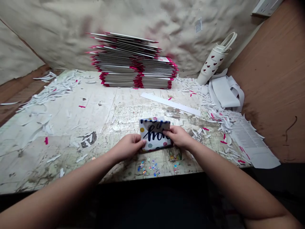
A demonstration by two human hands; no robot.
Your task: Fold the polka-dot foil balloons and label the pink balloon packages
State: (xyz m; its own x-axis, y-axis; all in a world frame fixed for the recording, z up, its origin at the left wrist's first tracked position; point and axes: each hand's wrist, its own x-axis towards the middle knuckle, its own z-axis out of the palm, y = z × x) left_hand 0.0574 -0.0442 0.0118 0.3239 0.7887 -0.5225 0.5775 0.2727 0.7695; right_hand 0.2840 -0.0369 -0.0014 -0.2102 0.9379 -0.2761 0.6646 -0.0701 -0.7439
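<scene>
A small white printed piece (154,137) with dark lettering and coloured dots is held between my two hands, near the front of the worktable (124,109). My left hand (130,145) pinches its lower left corner, thumb on the front. At its right edge, my right hand (178,136) grips it with a finger lying over the front; the fingers behind are hidden. Shiny sequins (155,170) lie on the table just below the piece. Past it, a long white paper strip (170,104) rests at a slant.
Tall stacks of pink-edged flat items (135,66) stand at the back. A white tumbler with hearts (212,63) leans at the back right, beside curled white paper (224,92). Paper scraps (63,84) litter both sides. A printed sheet (252,140) overhangs the right front edge.
</scene>
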